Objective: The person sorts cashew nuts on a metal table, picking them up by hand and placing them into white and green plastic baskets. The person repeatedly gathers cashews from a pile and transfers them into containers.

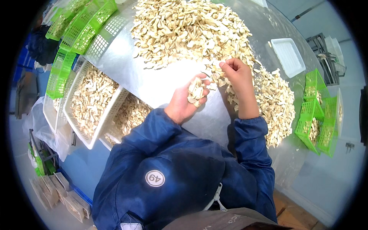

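My left hand point(188, 99) is palm up above the metal table point(214, 126), its fingers curled around a small bunch of pale dried slices point(196, 91) that look like mushroom. To its right, my right hand point(236, 70) is raised over the near edge of the slices, thumb and forefinger brought together; whether a slice sits between them cannot be told. A large heap of the same slices point(189, 31) spreads across the table beyond both hands. Another heap point(276, 106) lies to the right of my right forearm.
White perforated baskets of slices point(92, 99) stand at the table's left edge, with green plastic baskets point(86, 31) farther up. A white tray point(288, 57) lies at the right, and more green baskets point(312, 123) stand by the right edge. Someone in dark clothing point(43, 44) is at the upper left.
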The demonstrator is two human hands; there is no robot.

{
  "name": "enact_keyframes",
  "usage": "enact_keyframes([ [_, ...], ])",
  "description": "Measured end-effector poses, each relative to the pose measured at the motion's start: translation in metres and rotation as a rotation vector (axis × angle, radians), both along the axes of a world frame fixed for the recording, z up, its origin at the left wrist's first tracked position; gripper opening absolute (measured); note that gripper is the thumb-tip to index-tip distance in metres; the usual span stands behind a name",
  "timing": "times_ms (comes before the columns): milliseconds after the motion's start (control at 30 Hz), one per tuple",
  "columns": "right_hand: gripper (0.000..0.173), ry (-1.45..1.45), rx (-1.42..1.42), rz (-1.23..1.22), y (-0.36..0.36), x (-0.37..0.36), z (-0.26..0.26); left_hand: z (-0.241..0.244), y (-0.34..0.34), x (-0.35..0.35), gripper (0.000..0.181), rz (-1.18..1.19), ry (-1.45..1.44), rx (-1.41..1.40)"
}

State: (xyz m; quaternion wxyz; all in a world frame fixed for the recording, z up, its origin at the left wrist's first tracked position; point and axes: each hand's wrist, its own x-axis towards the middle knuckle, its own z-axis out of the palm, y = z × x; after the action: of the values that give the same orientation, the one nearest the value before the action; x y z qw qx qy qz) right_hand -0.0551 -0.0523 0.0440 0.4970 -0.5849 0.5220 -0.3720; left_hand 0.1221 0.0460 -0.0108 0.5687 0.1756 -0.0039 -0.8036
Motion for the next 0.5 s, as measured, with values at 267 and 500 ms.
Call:
enact_keyframes([
  [267, 0.018, -0.266, 0.259, 0.051, 0.026, 0.004, 0.018, 0.001, 0.001, 0.001, 0.036, -0.012, -0.033, -0.035],
  [500, 0.021, -0.183, 0.306, 0.186, 0.042, 0.006, 0.027, 0.001, 0.002, -0.003, 0.039, -0.054, 0.045, -0.023],
])
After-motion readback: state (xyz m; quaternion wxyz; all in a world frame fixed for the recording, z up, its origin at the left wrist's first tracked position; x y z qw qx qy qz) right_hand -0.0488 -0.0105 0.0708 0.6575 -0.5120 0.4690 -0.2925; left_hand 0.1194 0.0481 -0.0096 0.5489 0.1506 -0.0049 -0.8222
